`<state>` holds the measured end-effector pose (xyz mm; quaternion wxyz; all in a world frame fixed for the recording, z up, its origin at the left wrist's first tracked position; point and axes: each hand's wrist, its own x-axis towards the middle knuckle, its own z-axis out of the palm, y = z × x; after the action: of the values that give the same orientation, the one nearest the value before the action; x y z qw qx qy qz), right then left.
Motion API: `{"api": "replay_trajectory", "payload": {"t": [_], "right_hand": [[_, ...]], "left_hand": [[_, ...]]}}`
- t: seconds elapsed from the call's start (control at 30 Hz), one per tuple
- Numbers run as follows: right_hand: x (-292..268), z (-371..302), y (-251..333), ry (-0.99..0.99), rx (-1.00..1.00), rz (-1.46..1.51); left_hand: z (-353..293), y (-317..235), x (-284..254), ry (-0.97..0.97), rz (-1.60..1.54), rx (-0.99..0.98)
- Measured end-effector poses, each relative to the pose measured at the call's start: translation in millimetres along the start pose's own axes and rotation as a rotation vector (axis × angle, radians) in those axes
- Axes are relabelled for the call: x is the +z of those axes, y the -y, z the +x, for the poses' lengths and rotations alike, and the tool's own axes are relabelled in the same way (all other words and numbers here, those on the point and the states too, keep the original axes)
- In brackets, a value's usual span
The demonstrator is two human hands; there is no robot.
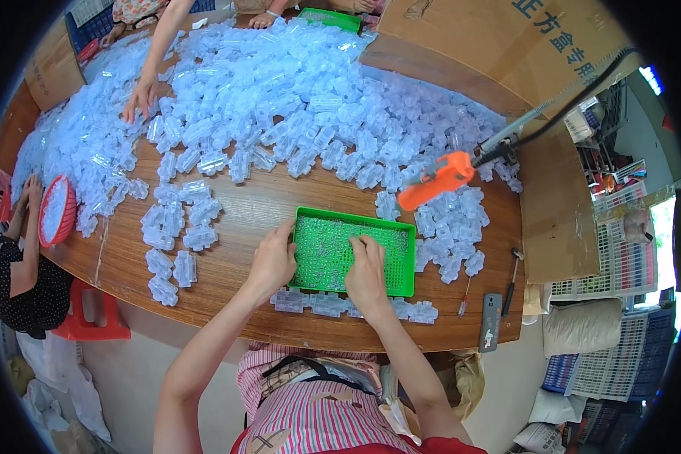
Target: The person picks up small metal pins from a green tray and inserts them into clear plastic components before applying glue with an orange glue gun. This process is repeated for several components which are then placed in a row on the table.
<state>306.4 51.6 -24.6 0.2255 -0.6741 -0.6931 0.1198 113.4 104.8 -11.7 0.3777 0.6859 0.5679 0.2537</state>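
A shallow green plastic basket [409, 261] lies on the table in front of me, its perforated floor strewn with small shiny metal pieces [321, 246] too tiny to name. My left hand [275, 259] grips the basket's left rim. Inside the basket, my right hand [365, 271] is closed with its fingertips together near the metal pieces; whatever they pinch is hidden. Along the basket's near side runs a row of clear plastic parts [329, 305], partly under my right wrist.
A big heap of clear plastic parts [280, 91] covers the far table. An orange tool [440, 181] hangs above smaller clusters at right. A screwdriver [464, 299], hammer [513, 280] and grey phone [490, 321] lie near the right edge. Another person's hand [140, 97] reaches into the heap.
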Motion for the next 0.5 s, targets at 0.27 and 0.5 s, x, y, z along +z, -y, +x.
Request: {"api": "replay_trajectory", "payload": {"t": [0.27,0.5], "right_hand": [[4.6,7.7,14.2,-0.065,0.095,-0.173],[0.6,20.4,31.9,-0.085,0.338,-0.239]], "left_hand": [[0.2,-0.6,3.0,-0.048,0.047,0.017],[-0.3,-1.6,3.3,-0.001,0.034,-0.060]]}}
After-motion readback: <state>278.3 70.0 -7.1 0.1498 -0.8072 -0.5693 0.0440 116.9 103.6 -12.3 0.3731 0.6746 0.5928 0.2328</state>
